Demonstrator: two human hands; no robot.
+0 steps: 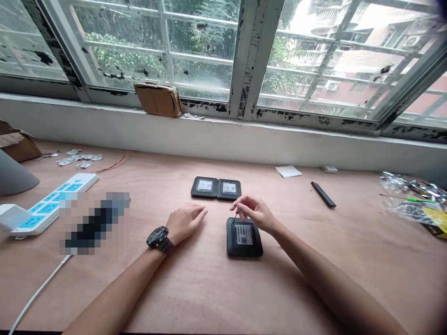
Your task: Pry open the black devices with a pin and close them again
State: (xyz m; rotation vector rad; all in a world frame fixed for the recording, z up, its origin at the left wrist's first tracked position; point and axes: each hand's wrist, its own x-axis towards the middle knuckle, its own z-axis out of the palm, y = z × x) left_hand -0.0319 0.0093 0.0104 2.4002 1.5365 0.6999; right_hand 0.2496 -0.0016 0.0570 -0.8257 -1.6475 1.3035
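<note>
A flat black square device (244, 238) with a white printed label lies on the table in front of me. Over its far edge, my right hand (253, 212) pinches a thin dark rod-like tool (235, 217), its lower end at the far left corner of the device. The exact kind of tool is too small to make out. My left hand (186, 221), wearing a black wristwatch (159, 238), rests on the tabletop left of the device with fingers stretched out and holds nothing. Two similar labelled devices, one on the left (204, 186) and one on the right (229, 189), lie side by side farther back.
On the left are a white power strip (52, 204), a blurred-out dark object (98, 223), a grey cone-shaped thing (16, 174) and small pieces (80, 158). A black strip (323, 194), white paper (288, 171) and plastic bags (412, 209) lie right. A cardboard box (159, 100) sits on the windowsill.
</note>
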